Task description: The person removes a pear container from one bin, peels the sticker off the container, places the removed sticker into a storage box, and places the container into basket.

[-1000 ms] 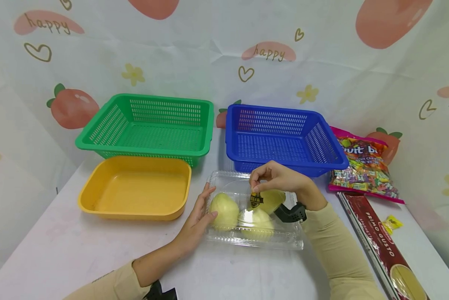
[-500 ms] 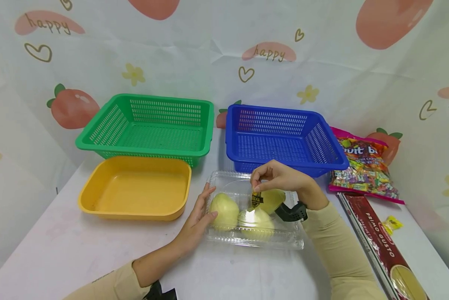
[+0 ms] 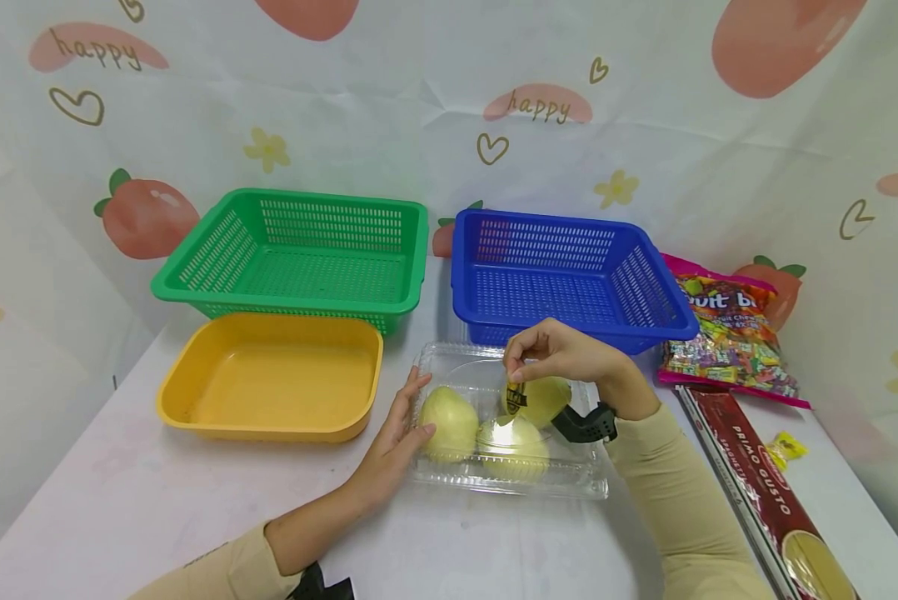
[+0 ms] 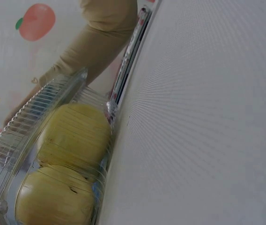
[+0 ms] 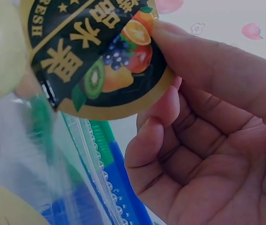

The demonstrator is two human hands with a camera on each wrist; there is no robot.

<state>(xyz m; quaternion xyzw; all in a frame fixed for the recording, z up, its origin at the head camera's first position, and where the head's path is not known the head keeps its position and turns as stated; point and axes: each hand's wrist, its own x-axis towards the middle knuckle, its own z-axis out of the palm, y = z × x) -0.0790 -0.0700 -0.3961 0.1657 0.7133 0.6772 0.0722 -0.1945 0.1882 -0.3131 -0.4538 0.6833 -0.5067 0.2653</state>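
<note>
One round-edged black-and-gold label (image 3: 516,402) over a clear rectangular plastic box (image 3: 572,487)

Right hand (image 3: 557,354) pinches the label, which lies just below its fingertips; left hand (image 3: 391,446), farther off, rests, thumb and fingers spread, against the left end of the box's left-to-right long axis.

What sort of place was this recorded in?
Probably a staged tabletop set: a printed backdrop rises behind a white table with a green basket on it.
</note>
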